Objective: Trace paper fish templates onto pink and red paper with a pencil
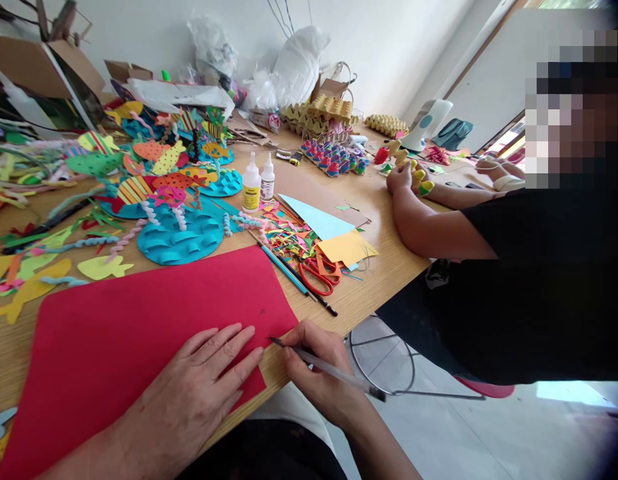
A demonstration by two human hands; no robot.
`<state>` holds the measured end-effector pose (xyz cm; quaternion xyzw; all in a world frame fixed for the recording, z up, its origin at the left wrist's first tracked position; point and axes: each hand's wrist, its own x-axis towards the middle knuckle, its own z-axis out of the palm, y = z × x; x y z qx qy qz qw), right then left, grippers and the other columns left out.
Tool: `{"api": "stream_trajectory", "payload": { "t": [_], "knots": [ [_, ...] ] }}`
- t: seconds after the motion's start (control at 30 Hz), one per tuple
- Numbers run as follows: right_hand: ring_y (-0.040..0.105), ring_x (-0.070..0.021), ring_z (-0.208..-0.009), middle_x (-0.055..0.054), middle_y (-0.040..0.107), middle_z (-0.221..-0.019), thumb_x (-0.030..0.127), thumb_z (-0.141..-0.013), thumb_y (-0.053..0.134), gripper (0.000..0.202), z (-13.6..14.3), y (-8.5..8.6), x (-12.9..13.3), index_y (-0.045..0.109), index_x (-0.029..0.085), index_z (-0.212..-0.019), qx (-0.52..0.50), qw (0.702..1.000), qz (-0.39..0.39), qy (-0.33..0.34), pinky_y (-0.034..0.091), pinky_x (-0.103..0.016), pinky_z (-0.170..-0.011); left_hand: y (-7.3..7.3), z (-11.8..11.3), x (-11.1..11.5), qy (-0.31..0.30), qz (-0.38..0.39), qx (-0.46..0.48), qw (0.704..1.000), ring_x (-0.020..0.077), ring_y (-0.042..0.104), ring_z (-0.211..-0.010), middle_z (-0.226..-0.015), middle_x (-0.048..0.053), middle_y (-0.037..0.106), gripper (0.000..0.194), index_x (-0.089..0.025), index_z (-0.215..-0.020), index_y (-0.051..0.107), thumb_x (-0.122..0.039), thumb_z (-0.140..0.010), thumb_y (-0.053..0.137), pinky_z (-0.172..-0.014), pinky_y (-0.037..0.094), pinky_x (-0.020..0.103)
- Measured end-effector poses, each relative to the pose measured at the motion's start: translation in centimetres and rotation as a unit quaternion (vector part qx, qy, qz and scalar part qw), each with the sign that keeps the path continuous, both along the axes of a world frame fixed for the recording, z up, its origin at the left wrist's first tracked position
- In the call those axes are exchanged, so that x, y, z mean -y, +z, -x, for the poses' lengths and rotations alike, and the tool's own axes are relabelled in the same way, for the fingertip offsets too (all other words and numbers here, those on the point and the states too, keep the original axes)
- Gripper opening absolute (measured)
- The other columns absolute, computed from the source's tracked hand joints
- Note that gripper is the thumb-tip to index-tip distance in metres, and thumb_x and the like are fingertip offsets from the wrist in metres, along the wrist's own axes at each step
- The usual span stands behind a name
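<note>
A large sheet of red paper (139, 320) lies at the table's front edge, with a small dark mark near its right side. My left hand (199, 380) rests flat on the paper, fingers stretched out and holding nothing. In my right hand (321, 370) is a clear pen (333, 371) with a dark end cap, gripped between thumb and fingers. The pen's tip meets the paper close to its right edge.
Red-handled scissors (316, 277), pencils (289, 270) and paper scraps (289, 233) lie beyond the paper. Glue bottles (251, 187) stand behind. Blue discs (181, 233) with paper fish are at left. At right, a person (549, 280) holds painted egg-carton pieces (419, 179).
</note>
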<state>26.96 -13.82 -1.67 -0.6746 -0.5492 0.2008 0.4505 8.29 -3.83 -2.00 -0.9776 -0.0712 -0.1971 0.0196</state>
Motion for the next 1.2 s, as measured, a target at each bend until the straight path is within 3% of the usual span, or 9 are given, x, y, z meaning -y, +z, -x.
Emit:
{"api": "stream_trajectory", "payload": {
  "t": [0.47, 0.73, 0.93, 1.2],
  "knots": [
    [0.042, -0.0076, -0.046, 0.006, 0.048, -0.052, 0.012, -0.072, 0.05, 0.008, -0.4, 0.4, 0.1, 0.052, 0.018, -0.068, -0.025, 1.0, 0.013, 0.002, 0.032, -0.017, -0.045, -0.3, 0.1, 0.1, 0.005, 0.009, -0.009, 1.0, 0.0186, 0.049, -0.118, -0.125, 0.005, 0.06, 0.038, -0.022, -0.121, 0.058, -0.016, -0.094, 0.033, -0.096, 0.035, 0.031],
    [0.044, -0.0073, -0.049, 0.005, 0.053, -0.058, 0.009, -0.071, 0.051, 0.01, -1.1, 0.8, -0.4, 0.054, 0.018, -0.07, -0.002, 0.998, 0.014, 0.058, 0.034, -0.018, -0.05, -0.6, 0.0, 0.5, 0.022, 0.028, 0.009, 0.999, 0.0194, 0.05, -0.117, -0.123, 0.006, 0.061, 0.041, -0.021, -0.116, 0.062, -0.02, -0.098, 0.024, -0.098, 0.031, 0.034],
    [0.043, -0.007, -0.049, 0.006, 0.051, -0.057, 0.008, -0.07, 0.051, 0.01, -1.2, 0.7, -0.7, 0.053, 0.018, -0.069, -0.007, 0.998, 0.015, 0.066, 0.034, -0.018, -0.051, -0.3, 0.1, 0.1, -0.007, 0.007, -0.006, 1.0, 0.0184, 0.052, -0.115, -0.122, 0.005, 0.062, 0.036, -0.022, -0.12, 0.059, -0.02, -0.096, 0.032, -0.095, 0.035, 0.031],
    [0.043, -0.0075, -0.049, 0.006, 0.05, -0.056, 0.009, -0.069, 0.051, 0.01, -1.2, 0.6, -0.6, 0.053, 0.018, -0.068, -0.005, 0.998, 0.015, 0.061, 0.033, -0.018, -0.05, -0.3, 0.1, 0.0, -0.001, -0.004, -0.008, 1.0, 0.0191, 0.052, -0.114, -0.122, 0.005, 0.062, 0.036, -0.022, -0.12, 0.059, -0.019, -0.095, 0.034, -0.094, 0.036, 0.032]
  ]
}}
